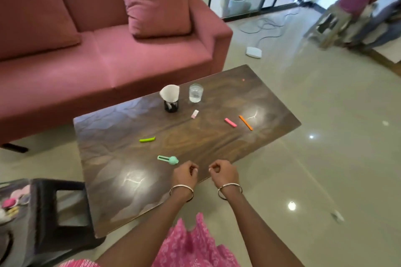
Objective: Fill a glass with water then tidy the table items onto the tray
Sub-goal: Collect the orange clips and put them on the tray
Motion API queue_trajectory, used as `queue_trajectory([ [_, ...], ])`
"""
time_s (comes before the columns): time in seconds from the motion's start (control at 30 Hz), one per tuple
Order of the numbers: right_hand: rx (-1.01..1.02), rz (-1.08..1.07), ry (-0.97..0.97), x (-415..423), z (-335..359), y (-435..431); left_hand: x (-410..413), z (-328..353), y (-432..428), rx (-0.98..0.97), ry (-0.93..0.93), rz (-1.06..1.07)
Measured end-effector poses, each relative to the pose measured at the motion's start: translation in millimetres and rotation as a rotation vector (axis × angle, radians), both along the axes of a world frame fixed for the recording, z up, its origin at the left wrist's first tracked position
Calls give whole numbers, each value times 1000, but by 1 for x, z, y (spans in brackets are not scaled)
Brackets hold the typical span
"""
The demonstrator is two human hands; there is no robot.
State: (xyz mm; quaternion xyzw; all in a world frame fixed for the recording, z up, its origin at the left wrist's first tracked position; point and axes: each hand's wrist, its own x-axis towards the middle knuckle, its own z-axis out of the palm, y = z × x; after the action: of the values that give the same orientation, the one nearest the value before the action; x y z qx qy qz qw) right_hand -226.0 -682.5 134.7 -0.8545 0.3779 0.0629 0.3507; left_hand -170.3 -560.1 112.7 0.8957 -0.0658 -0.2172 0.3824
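In the head view the glass [196, 93] on the far side of the bench [195, 143] looks already filled, but the green clip [147, 139], pink clip [230, 122], orange clip [245, 122] and teal tool [168, 160] lie untidied with no tray visible, and the left hand [184, 174] and right hand [223, 173] have their fingers curled in on nothing.

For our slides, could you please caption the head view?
Curled, empty left hand and right hand over a coffee table bearing a glass, a paper-lined cup and coloured clips.
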Motion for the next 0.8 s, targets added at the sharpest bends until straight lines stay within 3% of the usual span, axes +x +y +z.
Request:
queue_trajectory([
  [0.4, 78, -218, 7, 26, -32, -158, 52, -34, -141, 36, 72, -69],
  [0.8, 115, -87, 250, 137, -73, -316, 166, -78, -271, 201, 199, -18],
])
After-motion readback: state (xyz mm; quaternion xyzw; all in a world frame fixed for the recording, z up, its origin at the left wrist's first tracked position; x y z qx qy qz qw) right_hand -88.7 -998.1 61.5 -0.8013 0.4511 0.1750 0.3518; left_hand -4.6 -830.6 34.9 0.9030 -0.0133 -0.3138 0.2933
